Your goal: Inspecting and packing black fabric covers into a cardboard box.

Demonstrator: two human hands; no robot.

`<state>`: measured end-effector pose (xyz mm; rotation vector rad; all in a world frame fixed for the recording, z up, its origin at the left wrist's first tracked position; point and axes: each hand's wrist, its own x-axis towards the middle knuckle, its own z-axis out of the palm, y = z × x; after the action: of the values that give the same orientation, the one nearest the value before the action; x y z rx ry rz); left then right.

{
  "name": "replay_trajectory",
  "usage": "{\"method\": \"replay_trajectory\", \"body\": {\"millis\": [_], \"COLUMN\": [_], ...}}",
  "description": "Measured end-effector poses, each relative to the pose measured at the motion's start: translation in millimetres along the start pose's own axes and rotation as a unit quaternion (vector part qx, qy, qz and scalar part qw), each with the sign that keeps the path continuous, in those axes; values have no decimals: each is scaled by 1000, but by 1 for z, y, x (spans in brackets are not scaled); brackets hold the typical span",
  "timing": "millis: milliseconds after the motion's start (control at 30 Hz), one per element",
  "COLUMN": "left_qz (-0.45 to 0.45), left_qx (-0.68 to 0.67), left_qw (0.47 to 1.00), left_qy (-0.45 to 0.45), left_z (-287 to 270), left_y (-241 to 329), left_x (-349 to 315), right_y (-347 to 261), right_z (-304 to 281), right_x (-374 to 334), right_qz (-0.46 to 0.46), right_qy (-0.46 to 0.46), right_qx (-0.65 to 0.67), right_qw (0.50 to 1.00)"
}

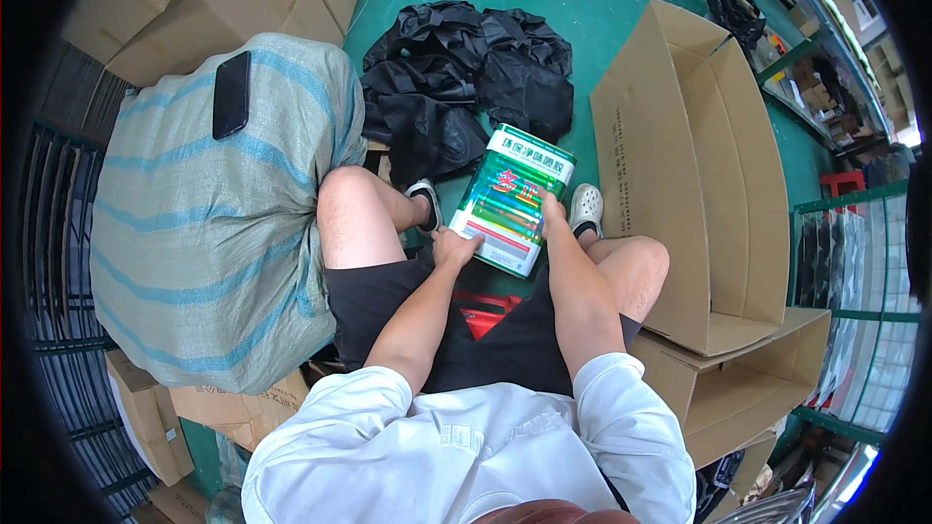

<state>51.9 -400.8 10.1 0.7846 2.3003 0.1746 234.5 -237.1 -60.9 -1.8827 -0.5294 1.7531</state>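
Observation:
Between my knees is a green and white rectangular metal can [512, 202] with shiny stripes and a printed label. My left hand [454, 247] grips its lower left edge, thumb on the front face. On its right side my right hand [553, 215] holds the can, fingers partly hidden behind it. The can leans with its top away from me. Just beyond it a heap of black plastic sheeting [427, 87] lies on the green floor.
A stuffed woven sack [223, 223] with blue stripes stands at my left, a black phone [232, 95] on top. An open cardboard box [694, 184] rises on my right, above another box [748, 383]. Beneath me shows a red stool [482, 312]. Metal racks [854, 301] stand farther right.

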Motion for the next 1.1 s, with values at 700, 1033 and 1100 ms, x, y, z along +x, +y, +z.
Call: {"method": "replay_trajectory", "body": {"millis": [700, 1033, 1100], "left_qz": [-95, -86, -70], "left_qx": [-189, -65, -54], "left_qw": [966, 980, 984], "left_qy": [150, 166, 153], "left_z": [-51, -76, -77], "left_y": [101, 120, 120], "left_x": [161, 220, 225], "right_y": [-206, -217, -220], "right_z": [-132, -123, -117], "right_x": [-146, -147, -142], "right_qz": [-283, -261, -236], "right_qy": [-142, -117, -130], "right_qx": [-598, -531, -525], "right_qw": [737, 798, 808]}}
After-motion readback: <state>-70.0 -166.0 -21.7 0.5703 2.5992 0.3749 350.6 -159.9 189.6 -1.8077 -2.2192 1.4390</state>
